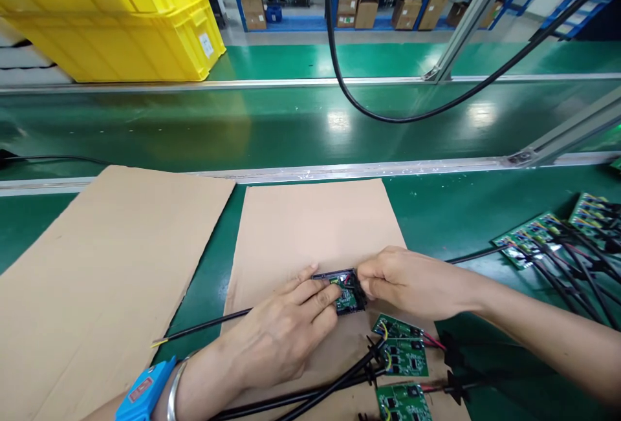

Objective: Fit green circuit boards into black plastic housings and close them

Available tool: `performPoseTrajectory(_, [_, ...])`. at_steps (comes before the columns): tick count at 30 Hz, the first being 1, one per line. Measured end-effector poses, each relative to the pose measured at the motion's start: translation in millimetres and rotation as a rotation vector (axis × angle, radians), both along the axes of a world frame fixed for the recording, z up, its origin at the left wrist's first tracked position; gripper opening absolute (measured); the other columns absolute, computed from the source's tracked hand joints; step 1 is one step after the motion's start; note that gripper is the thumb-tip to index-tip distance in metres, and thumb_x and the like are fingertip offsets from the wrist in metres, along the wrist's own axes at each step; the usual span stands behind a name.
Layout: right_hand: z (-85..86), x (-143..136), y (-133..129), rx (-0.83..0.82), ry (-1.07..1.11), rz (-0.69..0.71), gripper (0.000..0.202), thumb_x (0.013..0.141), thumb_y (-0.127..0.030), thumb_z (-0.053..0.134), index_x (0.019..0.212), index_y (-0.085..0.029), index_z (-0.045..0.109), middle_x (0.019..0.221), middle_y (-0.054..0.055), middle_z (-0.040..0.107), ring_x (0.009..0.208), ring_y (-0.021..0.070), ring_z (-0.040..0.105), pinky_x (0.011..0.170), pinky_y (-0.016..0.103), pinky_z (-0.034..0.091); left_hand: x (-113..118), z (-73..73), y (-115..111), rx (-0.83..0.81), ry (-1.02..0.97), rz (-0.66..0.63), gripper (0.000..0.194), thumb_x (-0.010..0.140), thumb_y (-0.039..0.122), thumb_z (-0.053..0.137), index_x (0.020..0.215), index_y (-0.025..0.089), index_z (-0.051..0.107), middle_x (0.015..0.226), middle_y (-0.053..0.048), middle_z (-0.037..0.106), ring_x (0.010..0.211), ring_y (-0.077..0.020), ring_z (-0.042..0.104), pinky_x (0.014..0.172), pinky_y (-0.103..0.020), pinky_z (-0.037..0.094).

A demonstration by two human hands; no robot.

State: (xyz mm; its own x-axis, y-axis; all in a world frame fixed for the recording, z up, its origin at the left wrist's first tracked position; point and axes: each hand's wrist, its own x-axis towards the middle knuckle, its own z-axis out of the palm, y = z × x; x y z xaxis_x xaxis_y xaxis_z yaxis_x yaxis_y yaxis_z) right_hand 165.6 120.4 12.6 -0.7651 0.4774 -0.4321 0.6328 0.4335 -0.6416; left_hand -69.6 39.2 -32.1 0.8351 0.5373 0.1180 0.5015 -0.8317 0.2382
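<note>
My left hand (284,330) and my right hand (410,282) meet over a small green circuit board in a black frame (347,295) on a sheet of cardboard (310,227). Both hands pinch it, the left from the left side and the right from the right side. A black cable (208,325) with a yellow tip runs out to the left from under my left hand. My left wrist carries a blue strap (145,392) and a metal bangle. Fingers hide much of the board.
Three wired green boards (405,356) lie just below my hands. More boards with black cables (557,240) sit at the right. A second cardboard sheet (107,266) lies left. Beyond are a green conveyor belt (291,127), yellow bins (121,13) and a hanging black cable (339,72).
</note>
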Motion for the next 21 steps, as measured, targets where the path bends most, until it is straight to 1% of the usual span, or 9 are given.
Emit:
performPoseTrajectory(3, [1.1,-1,-3,-0.04,-0.005,-0.002,0.024,0.089,-0.015,0.039,0.069,-0.018,0.051,0.065,-0.002,0.055,0.061,0.0113,0.048,0.057,0.021,0.035,0,0.7,0,-0.006,0.0,0.005,0.044,0.074,0.004,0.045,0.116,0.01,0.058,0.126,-0.012,0.061,0.117,-0.0249,0.055,0.118,-0.047,0.027])
performPoseTrajectory(6, [3.0,-2,-1,-0.01,-0.052,0.032,0.025,0.089,-0.016,0.039,0.067,-0.018,0.05,0.065,-0.001,0.055,0.059,0.0118,0.047,0.056,0.022,0.035,0,-0.4,-1,-0.008,0.015,0.0,0.042,0.078,0.005,0.044,0.117,0.009,0.058,0.128,-0.012,0.06,0.118,-0.0254,0.053,0.119,-0.047,0.024])
performPoseTrajectory(8, [4.8,-4,4,0.016,-0.1,0.081,0.026,0.089,-0.016,0.04,0.066,-0.018,0.052,0.064,0.0,0.056,0.058,0.0124,0.046,0.056,0.024,0.034,-1,-0.9,-2,0.002,0.028,0.001,0.04,0.081,0.006,0.043,0.118,0.009,0.058,0.131,-0.011,0.058,0.118,-0.026,0.052,0.119,-0.05,0.021])
performPoseTrajectory(10, [6.7,-8,9,0.007,-0.155,0.135,0.026,0.087,-0.014,0.041,0.066,-0.018,0.056,0.065,0.001,0.059,0.058,0.0132,0.049,0.055,0.025,0.035,0,-0.1,-5,0.032,0.03,0.028,0.038,0.085,0.003,0.04,0.118,0.01,0.058,0.129,-0.011,0.059,0.116,-0.0264,0.053,0.117,-0.056,0.02])
performPoseTrajectory(12, [7.7,-14,14,-0.023,-0.191,0.178,0.028,0.085,-0.011,0.04,0.068,-0.017,0.06,0.068,0.002,0.063,0.061,0.0141,0.053,0.056,0.025,0.037,2,1.9,-7,0.07,0.022,0.056,0.042,0.087,0.0,0.036,0.123,0.01,0.056,0.13,-0.011,0.059,0.117,-0.0266,0.053,0.113,-0.058,0.024])
performPoseTrajectory(15, [6.8,-22,18,-0.041,-0.218,0.253,0.031,0.085,-0.007,0.041,0.066,-0.016,0.065,0.071,0.004,0.068,0.061,0.0147,0.055,0.06,0.027,0.039,6,5.0,-10,0.102,0.023,0.036,0.05,0.09,0.001,0.034,0.139,0.01,0.043,0.14,-0.011,0.053,0.125,-0.0246,0.047,0.107,-0.047,0.033])
performPoseTrajectory(17, [5.3,-27,19,0.032,-0.264,0.345,0.03,0.084,-0.007,0.045,0.065,-0.016,0.067,0.073,0.005,0.07,0.06,0.0153,0.055,0.062,0.029,0.039,10,6.3,-11,0.064,0.021,0.043,0.053,0.091,0.002,0.034,0.144,0.007,0.035,0.141,-0.012,0.053,0.126,-0.0228,0.046,0.104,-0.041,0.037])
performPoseTrajectory(18, [4.6,-28,20,0.084,-0.283,0.414,0.029,0.084,-0.007,0.048,0.066,-0.015,0.069,0.075,0.006,0.071,0.061,0.016,0.055,0.062,0.03,0.038,12,6.9,-12,0.027,0.012,0.07,0.054,0.09,0.001,0.033,0.144,0.005,0.034,0.138,-0.013,0.055,0.125,-0.0229,0.048,0.102,-0.04,0.039])
performPoseTrajectory(21, [3.5,-29,19,0.213,-0.274,0.596,0.023,0.082,-0.007,0.055,0.069,-0.015,0.071,0.08,0.009,0.072,0.068,0.0195,0.058,0.063,0.032,0.037,15,9.6,-13,-0.074,-0.017,0.167,0.062,0.084,-0.001,0.032,0.146,0.002,0.029,0.135,-0.017,0.056,0.119,-0.0257,0.052,0.096,-0.043,0.045])
